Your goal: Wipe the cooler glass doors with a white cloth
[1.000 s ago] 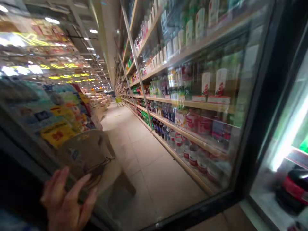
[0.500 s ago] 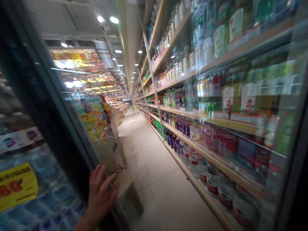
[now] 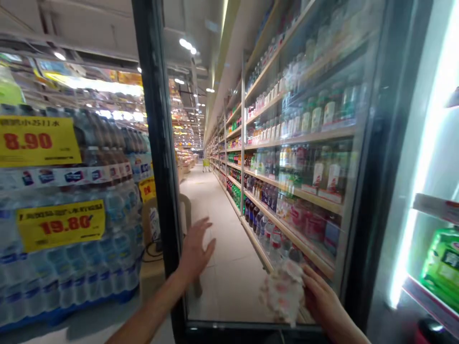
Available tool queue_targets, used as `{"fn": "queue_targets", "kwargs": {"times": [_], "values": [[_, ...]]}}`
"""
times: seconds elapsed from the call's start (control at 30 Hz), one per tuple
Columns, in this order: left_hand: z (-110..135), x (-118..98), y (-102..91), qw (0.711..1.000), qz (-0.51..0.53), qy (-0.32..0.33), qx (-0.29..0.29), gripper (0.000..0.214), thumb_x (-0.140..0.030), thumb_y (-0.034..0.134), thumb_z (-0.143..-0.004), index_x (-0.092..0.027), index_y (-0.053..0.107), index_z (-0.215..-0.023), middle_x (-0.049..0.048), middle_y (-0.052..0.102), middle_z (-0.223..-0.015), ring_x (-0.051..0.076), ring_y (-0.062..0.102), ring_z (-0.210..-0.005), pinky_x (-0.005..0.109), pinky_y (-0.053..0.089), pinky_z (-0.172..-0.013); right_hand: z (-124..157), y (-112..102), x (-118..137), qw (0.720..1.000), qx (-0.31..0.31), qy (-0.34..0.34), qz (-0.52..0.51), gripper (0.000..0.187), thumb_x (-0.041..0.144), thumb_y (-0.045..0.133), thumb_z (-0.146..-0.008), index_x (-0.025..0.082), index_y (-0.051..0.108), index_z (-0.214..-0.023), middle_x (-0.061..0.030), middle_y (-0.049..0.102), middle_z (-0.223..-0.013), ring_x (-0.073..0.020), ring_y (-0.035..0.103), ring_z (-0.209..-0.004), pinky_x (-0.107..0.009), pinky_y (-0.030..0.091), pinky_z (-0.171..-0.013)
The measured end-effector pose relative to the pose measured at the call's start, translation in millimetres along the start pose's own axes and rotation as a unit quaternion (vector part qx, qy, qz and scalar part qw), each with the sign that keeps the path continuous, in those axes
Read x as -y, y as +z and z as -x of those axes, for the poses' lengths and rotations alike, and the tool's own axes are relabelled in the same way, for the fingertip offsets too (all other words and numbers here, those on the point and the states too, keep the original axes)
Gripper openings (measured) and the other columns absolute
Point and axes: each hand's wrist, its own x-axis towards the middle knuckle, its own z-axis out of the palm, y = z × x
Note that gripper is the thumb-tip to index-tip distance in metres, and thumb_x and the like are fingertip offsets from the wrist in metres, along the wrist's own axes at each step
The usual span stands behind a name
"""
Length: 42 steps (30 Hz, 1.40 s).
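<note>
A glass cooler door (image 3: pixel 272 191) with a black frame stands open in front of me, showing the shop aisle through it. My left hand (image 3: pixel 196 247) is open, fingers spread, against the door's left frame edge. Low at the right, my right hand (image 3: pixel 322 298) is closed round a blurred clear bottle with a pink and white label (image 3: pixel 287 284), held in front of the door's lower glass.
Stacked packs of water bottles (image 3: pixel 71 258) with yellow price signs (image 3: pixel 60 223) stand at the left. Drink shelves (image 3: pixel 287 181) line the aisle's right side. The lit cooler interior (image 3: pixel 430 215) at the far right holds a green pack (image 3: pixel 442 265). A beige chair (image 3: pixel 154 224) stands behind the door.
The door has swung so its left frame now stands upright at centre. My left hand came off the frame's lower edge and rose. My right hand with the bottle has come into view.
</note>
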Motion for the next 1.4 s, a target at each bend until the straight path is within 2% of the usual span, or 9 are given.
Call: {"fn": "queue_targets", "kwargs": {"times": [0.17, 0.3, 0.43, 0.57, 0.77, 0.93, 1.07, 1.23, 1.4], "values": [[5, -72, 20.4, 0.819, 0.464, -0.213, 0.262, 0.056, -0.052, 0.064, -0.070, -0.019, 0.055, -0.114, 0.0068, 0.065, -0.094, 0.018, 0.061, -0.081, 0.032, 0.048, -0.072, -49, 110, 55, 0.999, 0.042, -0.022, -0.025, 0.026, 0.042, 0.066, -0.066, 0.021, 0.055, -0.076, 0.0041, 0.058, -0.061, -0.0113, 0.052, -0.052, -0.022, 0.041, -0.048], [11, -81, 23.8, 0.740, 0.552, -0.357, 0.141, 0.040, -0.042, 0.079, -0.054, -0.016, 0.061, -0.078, -0.0001, 0.062, -0.070, 0.010, 0.055, -0.060, 0.023, 0.042, -0.058, -56, 138, 68, 0.974, -0.064, -0.183, 0.116, 0.020, 0.037, 0.052, -0.073, 0.021, 0.058, -0.084, -0.0003, 0.064, -0.070, -0.0156, 0.058, -0.063, -0.026, 0.046, -0.055], [21, -89, 15.6, 0.647, 0.656, -0.375, 0.104, 0.049, -0.046, 0.078, -0.054, -0.018, 0.061, -0.090, 0.0024, 0.065, -0.086, 0.013, 0.059, -0.072, 0.025, 0.044, -0.066, -39, 128, 38, 0.857, -0.018, -0.397, 0.327, 0.024, 0.025, 0.038, -0.083, 0.022, 0.062, -0.083, -0.0045, 0.066, -0.082, -0.0168, 0.062, -0.078, -0.030, 0.051, -0.070], [19, -101, 15.4, 0.720, 0.594, -0.358, 0.017, 0.039, -0.034, 0.078, -0.052, -0.017, 0.058, -0.080, -0.0035, 0.059, -0.064, 0.009, 0.052, -0.057, 0.020, 0.038, -0.055, -15, 122, 8, 0.731, 0.040, -0.479, 0.484, 0.030, 0.020, 0.041, -0.085, 0.021, 0.061, -0.107, -0.0111, 0.058, -0.119, -0.0231, 0.054, -0.113, -0.041, 0.049, -0.091], [-23, -94, -21.4, 0.759, 0.538, -0.335, 0.151, 0.031, -0.034, 0.062, -0.066, -0.016, 0.060, -0.091, 0.0046, 0.065, -0.084, 0.018, 0.062, -0.079, 0.034, 0.046, -0.077, -58, 133, 41, 0.614, 0.129, -0.578, 0.521, 0.048, 0.012, 0.038, -0.085, 0.020, 0.044, -0.133, -0.0094, 0.054, -0.129, -0.0185, 0.047, -0.123, -0.037, 0.048, -0.096], [-60, -60, -61.3, 0.988, 0.073, -0.097, -0.096, 0.047, -0.023, 0.049, -0.076, -0.017, 0.048, -0.123, 0.0112, 0.046, -0.137, 0.024, 0.034, -0.132, 0.045, 0.026, -0.108, -142, 131, 141, 0.604, -0.157, -0.607, 0.492, 0.041, 0.017, 0.033, -0.088, 0.018, 0.055, -0.123, -0.0120, 0.046, -0.135, -0.0223, 0.036, -0.130, -0.045, 0.034, -0.107], [-63, -24, -48.9, 0.970, -0.196, 0.055, -0.134, 0.050, -0.021, 0.044, -0.081, -0.014, 0.041, -0.131, 0.0150, 0.028, -0.148, 0.027, 0.016, -0.140, 0.051, 0.023, -0.110, -150, 150, 107, 0.571, -0.167, -0.588, 0.548, 0.042, 0.013, 0.037, -0.086, 0.021, 0.056, -0.123, -0.0077, 0.041, -0.141, -0.0229, 0.020, -0.139, -0.044, 0.030, -0.109], [-47, 7, -31.2, 0.942, -0.285, 0.114, -0.132, 0.049, -0.025, 0.041, -0.086, -0.017, 0.037, -0.135, 0.0142, 0.028, -0.148, 0.028, 0.017, -0.140, 0.052, 0.029, -0.107, -135, 149, 35, 0.378, 0.133, -0.644, 0.652, 0.047, 0.016, 0.043, -0.084, 0.027, 0.049, -0.129, -0.0010, 0.035, -0.146, -0.0215, 0.018, -0.140, -0.046, 0.023, -0.112], [-41, 12, -19.2, 0.942, -0.280, 0.113, -0.145, 0.053, -0.023, 0.041, -0.086, -0.019, 0.032, -0.139, 0.0135, 0.024, -0.150, 0.029, 0.014, -0.140, 0.055, 0.025, -0.108, -159, 82, 117, 0.562, -0.263, -0.492, 0.611, 0.046, 0.019, 0.039, -0.087, 0.023, 0.048, -0.132, -0.0118, 0.028, -0.149, -0.0327, 0.020, -0.138, -0.060, 0.024, -0.105]]}}
